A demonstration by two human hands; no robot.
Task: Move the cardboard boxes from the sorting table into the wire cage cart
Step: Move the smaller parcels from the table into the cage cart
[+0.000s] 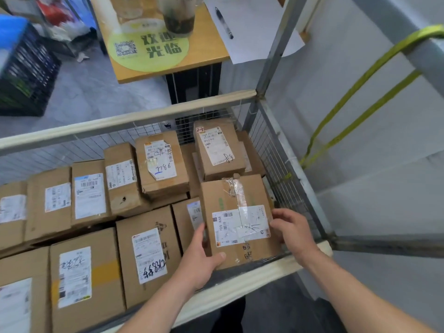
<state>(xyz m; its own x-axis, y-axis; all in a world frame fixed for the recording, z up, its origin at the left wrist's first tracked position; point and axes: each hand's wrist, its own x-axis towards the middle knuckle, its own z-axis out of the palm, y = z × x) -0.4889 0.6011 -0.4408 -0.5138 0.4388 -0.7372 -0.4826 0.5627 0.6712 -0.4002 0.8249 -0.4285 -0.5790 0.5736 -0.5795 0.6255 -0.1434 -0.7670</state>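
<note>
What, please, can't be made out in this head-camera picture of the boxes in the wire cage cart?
- Brown cardboard box held by left hand and right hand: label print too small to read.
- Leftmost boxes: cut off by the frame edge, blurred.
- Cage cart floor: hidden under boxes.
- Blue plastic crate: contents blurred.

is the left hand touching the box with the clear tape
Touching: the head view shows the left hand gripping the taped box, thumb over its near edge.
</note>
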